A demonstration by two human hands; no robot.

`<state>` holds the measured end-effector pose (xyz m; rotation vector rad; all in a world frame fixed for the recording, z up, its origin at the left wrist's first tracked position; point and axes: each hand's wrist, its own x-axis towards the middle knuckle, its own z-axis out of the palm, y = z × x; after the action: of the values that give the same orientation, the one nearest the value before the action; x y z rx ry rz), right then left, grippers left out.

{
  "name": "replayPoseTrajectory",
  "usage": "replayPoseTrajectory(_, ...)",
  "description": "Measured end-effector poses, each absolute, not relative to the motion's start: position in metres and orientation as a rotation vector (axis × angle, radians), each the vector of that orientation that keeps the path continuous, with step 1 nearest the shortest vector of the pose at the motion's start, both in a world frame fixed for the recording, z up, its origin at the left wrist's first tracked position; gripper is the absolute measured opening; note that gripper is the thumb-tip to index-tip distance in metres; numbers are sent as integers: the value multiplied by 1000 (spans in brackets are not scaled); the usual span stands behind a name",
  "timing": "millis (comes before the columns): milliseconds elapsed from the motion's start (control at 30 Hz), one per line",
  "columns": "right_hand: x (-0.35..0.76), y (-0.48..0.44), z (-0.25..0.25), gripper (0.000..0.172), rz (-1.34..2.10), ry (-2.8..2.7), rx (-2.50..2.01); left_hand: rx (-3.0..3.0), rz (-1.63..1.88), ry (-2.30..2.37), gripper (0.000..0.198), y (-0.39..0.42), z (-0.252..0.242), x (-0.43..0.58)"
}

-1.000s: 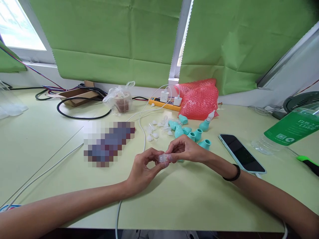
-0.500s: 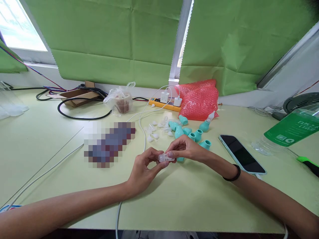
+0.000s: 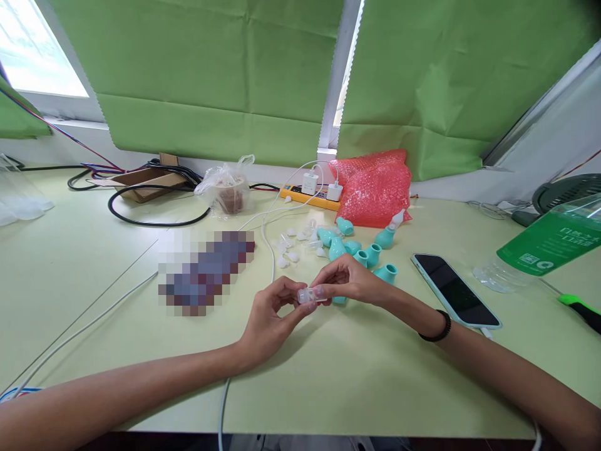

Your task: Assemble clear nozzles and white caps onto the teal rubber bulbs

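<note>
My left hand [image 3: 272, 316] and my right hand [image 3: 350, 282] meet over the middle of the pale green table [image 3: 328, 369]. Both pinch a small clear plastic piece [image 3: 307, 295] between thumb and fingertips. A bit of teal shows under my right hand's fingers, so a teal bulb [image 3: 338, 300] seems to be held there too. Just beyond my hands lie several teal rubber bulbs [image 3: 357, 247] and several small clear plastic tips [image 3: 293, 244].
A phone [image 3: 455, 288] lies face up to the right, on a charging cable. Behind the parts are red bubble wrap [image 3: 375, 188], a yellow power strip [image 3: 310, 195] with chargers, a bagged cup [image 3: 228, 188], a cardboard box and black cables. A green-labelled bottle [image 3: 544, 244] lies at far right.
Almost nothing has moved. Both hands stay pinched on the clear piece, with only a slight shift of the fingers.
</note>
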<state>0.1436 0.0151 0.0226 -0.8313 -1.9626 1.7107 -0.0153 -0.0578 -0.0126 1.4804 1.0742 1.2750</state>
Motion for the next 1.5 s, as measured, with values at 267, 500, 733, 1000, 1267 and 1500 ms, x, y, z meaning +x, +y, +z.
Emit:
replayPoseTrajectory(267,149,21,34,24,1534,-1891,-889,1574,1292,1121,36,-55,-12,-15)
replayPoseTrajectory(500,158,23,42,23,962,-2302,-1129,1673,1105,1203,18,-53,-18,-12)
replayPoseTrajectory(733,155,12,50,26,1135,-2165,-1086,2054,923,1262,24,-58,-14,-14)
replayPoseTrajectory(1000,142,1,43,24,1992,-1592,-844,2208,804,1283,24,-57,-14,-14)
replayPoseTrajectory(1267,154,9,52,25,1752,-1780,-764,1865,1335,1180,39,-61,-15,-13)
replayPoseTrajectory(1500,164,12,59,25,1434,-2172,-804,1825,1239,1108,28,-59,-8,-24)
